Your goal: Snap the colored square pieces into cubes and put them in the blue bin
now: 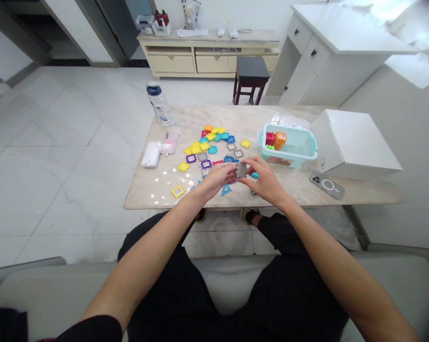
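Observation:
Between my two hands is a grey interlocking tile (242,170) with notched edges, raised over the table's front part. The thumb and fingers of my right hand (264,176) pinch it from the right. My left hand (219,178) has its fingertips closed at the tile's left edge. Loose tiles lie around and beyond the hands: yellow tiles (196,147), a purple tile (206,164), grey tiles (232,147) and a light blue tile (212,149). A blue triangular tile (226,190) lies just in front of my left hand, and a yellow tile (178,191) farther left.
A light green bin (296,156) with red tiles (270,138) and orange tiles (280,139) stands to the right. Beyond it are a white box (357,142) and a phone (327,185). At left stand a water bottle (160,105) and a white packet (151,155).

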Available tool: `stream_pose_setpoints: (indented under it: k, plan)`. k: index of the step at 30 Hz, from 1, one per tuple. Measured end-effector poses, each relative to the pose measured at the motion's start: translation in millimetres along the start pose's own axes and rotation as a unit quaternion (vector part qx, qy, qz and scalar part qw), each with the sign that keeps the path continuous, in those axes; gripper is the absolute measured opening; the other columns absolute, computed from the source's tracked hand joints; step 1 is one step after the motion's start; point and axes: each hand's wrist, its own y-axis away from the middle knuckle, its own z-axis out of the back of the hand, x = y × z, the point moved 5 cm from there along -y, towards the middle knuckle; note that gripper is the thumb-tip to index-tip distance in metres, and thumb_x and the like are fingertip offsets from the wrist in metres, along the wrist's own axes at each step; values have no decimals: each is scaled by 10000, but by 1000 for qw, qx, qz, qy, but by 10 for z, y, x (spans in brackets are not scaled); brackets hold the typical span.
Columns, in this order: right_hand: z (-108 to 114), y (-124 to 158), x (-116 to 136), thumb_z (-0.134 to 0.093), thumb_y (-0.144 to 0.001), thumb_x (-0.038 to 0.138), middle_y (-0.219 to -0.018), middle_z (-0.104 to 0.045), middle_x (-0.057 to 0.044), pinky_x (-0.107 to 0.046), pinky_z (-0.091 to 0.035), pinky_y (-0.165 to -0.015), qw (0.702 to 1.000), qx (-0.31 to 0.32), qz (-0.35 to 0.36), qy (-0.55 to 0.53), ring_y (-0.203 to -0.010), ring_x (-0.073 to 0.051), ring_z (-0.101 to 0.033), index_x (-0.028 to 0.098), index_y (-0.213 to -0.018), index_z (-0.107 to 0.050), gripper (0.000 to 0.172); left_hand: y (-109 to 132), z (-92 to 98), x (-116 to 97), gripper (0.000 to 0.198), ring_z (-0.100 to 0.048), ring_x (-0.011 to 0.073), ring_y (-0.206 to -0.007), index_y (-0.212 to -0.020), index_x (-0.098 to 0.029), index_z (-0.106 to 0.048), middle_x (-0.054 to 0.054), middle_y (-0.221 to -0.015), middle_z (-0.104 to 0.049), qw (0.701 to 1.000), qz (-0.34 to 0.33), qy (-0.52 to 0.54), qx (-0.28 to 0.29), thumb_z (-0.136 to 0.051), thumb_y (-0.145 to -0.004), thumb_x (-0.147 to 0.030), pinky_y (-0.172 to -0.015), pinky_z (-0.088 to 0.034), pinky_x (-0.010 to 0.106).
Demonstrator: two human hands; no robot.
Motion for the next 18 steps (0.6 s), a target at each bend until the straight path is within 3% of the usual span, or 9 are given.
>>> stream_pose_setpoints:
  k: [6, 10, 18]
  plan:
    - [35, -18, 6, -865, -991, 436, -1298, -729, -112, -465, -700, -947, 998, -18, -20, -56, -979, -253, -768, 261, -1433, -731, 494, 33, -43, -5, 411, -739, 132, -830, -1014, -161, -819, 60, -953, -818, 998, -3, 23, 52, -1060, -766, -382, -862, -555, 282]
    - [34, -14, 18, -869, -994, 471, -1320, -735, -114, -459, -703, -961, 996, -22, -16, -87, -999, -250, -781, 259, -1437, -736, 509, 42, -56, -1, 490, -741, 121, -830, -1020, -157, -814, 55, -971, -821, 999, -6, 19, 47, -1107, -697, -381, -873, -552, 274]
    - [22, 9, -48, -894, -974, 555, -1305, -756, -102, -473, -708, -998, 993, -23, -39, -109, -1024, -261, -788, 282, -1447, -743, 566, 78, -71, -40, 456, -765, 133, -846, -967, -159, -783, 48, -935, -814, 998, 11, 8, 54, -1074, -739, -425, -930, -567, 296]
